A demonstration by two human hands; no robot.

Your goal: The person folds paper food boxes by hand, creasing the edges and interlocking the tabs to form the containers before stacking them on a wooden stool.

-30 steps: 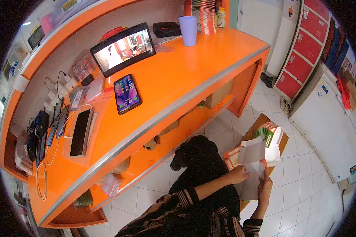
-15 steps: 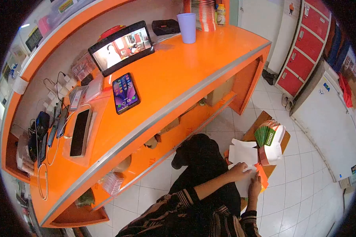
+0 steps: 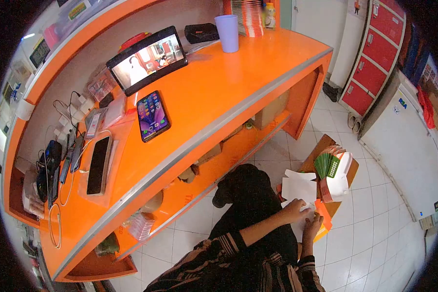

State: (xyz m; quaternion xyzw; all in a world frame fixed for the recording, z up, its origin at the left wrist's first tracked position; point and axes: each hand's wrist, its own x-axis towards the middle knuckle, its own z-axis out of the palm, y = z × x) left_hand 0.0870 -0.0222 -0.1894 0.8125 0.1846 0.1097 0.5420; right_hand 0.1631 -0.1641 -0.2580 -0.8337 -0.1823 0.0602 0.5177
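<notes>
White paper (image 3: 301, 191) under both hands (image 3: 304, 217)

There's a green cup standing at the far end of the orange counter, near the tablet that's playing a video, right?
Not quite. The cup is pale purple, not green. The head view shows it standing upright at the far end of the orange counter, near the tablet that shows a video.

right hand (image 3: 310, 225) drawn back, white paper (image 3: 299, 190) lowered
</notes>
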